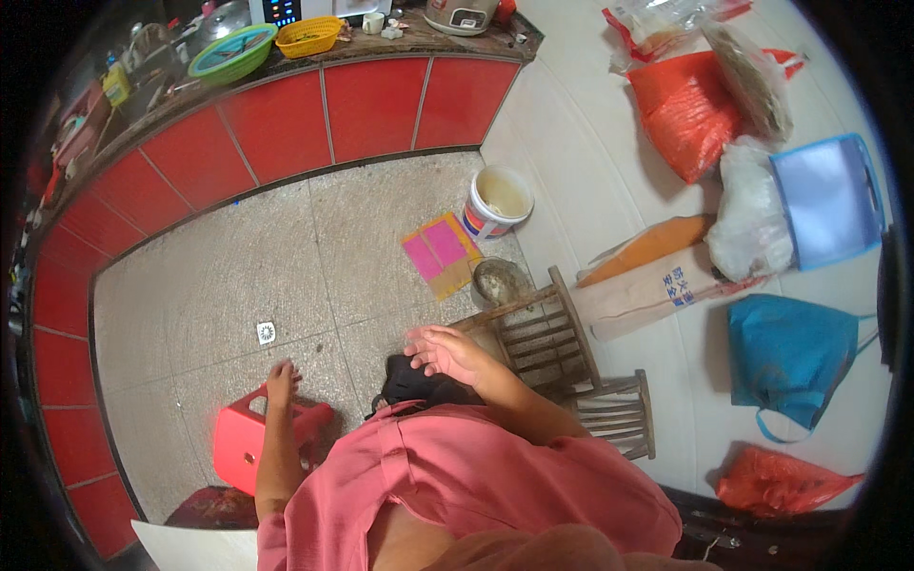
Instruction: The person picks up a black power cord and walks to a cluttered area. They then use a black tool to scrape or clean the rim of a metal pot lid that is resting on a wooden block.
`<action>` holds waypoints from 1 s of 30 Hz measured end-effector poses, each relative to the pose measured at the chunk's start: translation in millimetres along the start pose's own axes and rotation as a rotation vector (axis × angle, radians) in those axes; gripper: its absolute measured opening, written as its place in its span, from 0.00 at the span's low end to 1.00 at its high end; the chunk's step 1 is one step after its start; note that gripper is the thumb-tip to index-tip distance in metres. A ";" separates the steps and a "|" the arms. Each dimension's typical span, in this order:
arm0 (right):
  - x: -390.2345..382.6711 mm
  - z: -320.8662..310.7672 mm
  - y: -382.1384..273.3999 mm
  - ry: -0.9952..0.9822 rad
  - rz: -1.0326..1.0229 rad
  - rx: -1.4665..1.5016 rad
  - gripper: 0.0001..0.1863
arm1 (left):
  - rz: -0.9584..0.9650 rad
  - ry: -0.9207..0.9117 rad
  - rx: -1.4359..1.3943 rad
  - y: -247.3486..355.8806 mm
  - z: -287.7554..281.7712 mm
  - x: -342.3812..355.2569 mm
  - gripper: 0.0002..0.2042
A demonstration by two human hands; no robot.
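My left hand (283, 383) hangs over the edge of a red plastic stool (246, 443), its fingers loosely extended and holding nothing. From this view I cannot tell whether it touches the stool. In front of my body, my right hand (446, 353) is raised with the fingers apart, also with nothing in it. Beneath the right hand something black (419, 383) shows, partly covered by my pink shirt. Wooden slatted chairs (545, 344) stand to the right of that hand.
A white bucket (499, 202), a metal pot (500, 282) and a pink-and-yellow flattened piece (441, 249) are on the floor ahead. Red cabinets (371, 105) carry a counter with baskets (309, 38) and a cooker (461, 13). Several bags, including a blue one (790, 357), hang on the right wall.
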State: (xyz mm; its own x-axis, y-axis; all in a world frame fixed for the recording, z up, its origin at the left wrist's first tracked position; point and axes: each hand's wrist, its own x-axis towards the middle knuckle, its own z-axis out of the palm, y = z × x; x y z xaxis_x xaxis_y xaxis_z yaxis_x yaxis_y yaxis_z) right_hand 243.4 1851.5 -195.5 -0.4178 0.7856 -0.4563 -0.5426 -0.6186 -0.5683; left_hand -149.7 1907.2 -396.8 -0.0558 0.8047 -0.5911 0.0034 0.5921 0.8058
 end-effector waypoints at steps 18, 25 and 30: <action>284.2 -72.6 -332.2 0.043 -0.110 -0.168 0.19 | -0.260 -0.077 0.620 117.7 54.4 263.6 0.11; 343.5 -109.9 -440.9 0.364 -0.112 -0.374 0.20 | -0.220 -0.159 0.704 195.0 103.8 406.6 0.09; 375.6 -152.8 -515.5 0.535 -0.170 -0.348 0.20 | -0.011 -0.317 0.851 271.5 155.4 540.6 0.08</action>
State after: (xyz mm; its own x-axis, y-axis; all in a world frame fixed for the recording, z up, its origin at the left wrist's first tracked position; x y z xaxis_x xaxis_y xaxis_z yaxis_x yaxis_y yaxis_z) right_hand 477.5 2464.0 -178.6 0.1215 0.8144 -0.5674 -0.2643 -0.5245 -0.8094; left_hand -23.8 2509.7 -503.1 0.2168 0.6984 -0.6821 0.7483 0.3298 0.5756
